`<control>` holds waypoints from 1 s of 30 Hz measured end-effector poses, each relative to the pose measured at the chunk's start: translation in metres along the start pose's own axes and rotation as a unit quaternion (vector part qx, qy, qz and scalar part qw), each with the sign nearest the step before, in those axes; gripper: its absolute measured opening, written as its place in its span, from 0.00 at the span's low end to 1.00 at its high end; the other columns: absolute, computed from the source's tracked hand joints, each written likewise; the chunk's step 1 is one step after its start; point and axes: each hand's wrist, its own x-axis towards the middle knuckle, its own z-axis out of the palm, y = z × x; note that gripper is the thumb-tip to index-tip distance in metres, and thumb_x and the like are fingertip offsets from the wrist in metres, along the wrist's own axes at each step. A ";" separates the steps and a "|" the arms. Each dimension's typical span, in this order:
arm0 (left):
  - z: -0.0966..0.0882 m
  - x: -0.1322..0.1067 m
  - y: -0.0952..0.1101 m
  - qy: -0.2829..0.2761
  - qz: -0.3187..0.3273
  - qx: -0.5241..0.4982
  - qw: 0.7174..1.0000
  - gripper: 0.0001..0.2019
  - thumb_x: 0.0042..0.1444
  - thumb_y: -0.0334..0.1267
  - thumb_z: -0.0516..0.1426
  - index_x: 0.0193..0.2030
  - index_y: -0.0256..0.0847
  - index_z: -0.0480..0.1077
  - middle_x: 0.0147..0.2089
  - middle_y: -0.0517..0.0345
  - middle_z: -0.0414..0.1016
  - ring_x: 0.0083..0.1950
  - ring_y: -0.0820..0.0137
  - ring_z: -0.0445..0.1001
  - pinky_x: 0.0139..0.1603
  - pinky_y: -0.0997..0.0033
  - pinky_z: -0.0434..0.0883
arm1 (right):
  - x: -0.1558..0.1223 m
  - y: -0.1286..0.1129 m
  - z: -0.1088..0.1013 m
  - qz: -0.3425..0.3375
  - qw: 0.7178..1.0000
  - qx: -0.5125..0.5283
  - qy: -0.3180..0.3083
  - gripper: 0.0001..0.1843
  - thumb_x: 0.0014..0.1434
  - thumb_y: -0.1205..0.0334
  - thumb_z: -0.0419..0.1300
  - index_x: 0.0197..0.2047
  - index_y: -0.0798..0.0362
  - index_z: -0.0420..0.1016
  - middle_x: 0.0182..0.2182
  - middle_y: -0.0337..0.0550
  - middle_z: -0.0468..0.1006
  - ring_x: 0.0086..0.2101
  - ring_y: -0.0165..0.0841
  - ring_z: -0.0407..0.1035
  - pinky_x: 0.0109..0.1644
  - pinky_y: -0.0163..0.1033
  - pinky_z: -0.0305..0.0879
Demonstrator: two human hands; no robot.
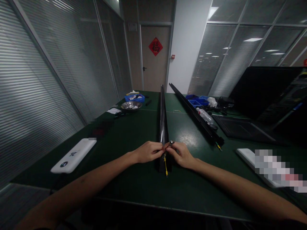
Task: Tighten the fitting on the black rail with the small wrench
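Note:
A long black rail [163, 118] lies lengthwise down the middle of the green table [134, 179], its near end between my hands. My left hand [148, 152] is closed in a pinch against the rail's left side near that end. My right hand [181, 154] is closed on the right side, fingertips holding a small silver metal part [171, 142] at the rail's top. A yellow wire [165, 164] hangs from the rail's near end, just below where my fingertips meet.
A second black rail [195, 115] lies to the right, with a plastic bottle [205, 116] and blue bins [197, 101] beside it. A steel bowl [131, 105] and blue tray sit far left. A white device [74, 155] lies near left. A black monitor [263, 89] stands right.

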 end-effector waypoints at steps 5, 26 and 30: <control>-0.001 -0.001 -0.002 -0.016 0.004 -0.010 1.000 0.13 0.72 0.38 0.48 0.41 0.37 0.71 0.36 0.57 0.71 0.35 0.69 0.71 0.40 0.72 0.67 | 0.000 -0.001 0.000 0.002 1.000 -0.004 0.002 0.12 0.73 0.60 0.54 0.48 0.52 0.78 0.36 0.44 0.81 0.36 0.35 0.76 0.42 0.39 0.72; -0.002 -0.001 0.002 -0.016 0.002 -0.020 1.000 0.15 0.73 0.37 0.48 0.39 0.37 0.73 0.43 0.54 0.73 0.41 0.69 0.74 0.44 0.73 0.69 | -0.001 -0.002 -0.002 0.015 1.000 -0.007 0.012 0.13 0.73 0.58 0.53 0.41 0.53 0.76 0.34 0.45 0.79 0.34 0.35 0.74 0.40 0.39 0.69; -0.003 -0.001 0.002 -0.016 0.004 -0.015 1.000 0.16 0.73 0.38 0.48 0.38 0.37 0.72 0.42 0.55 0.72 0.39 0.70 0.73 0.41 0.74 0.68 | -0.001 -0.001 0.000 0.022 0.999 -0.024 0.012 0.13 0.73 0.59 0.53 0.42 0.53 0.76 0.34 0.44 0.79 0.33 0.34 0.74 0.40 0.38 0.69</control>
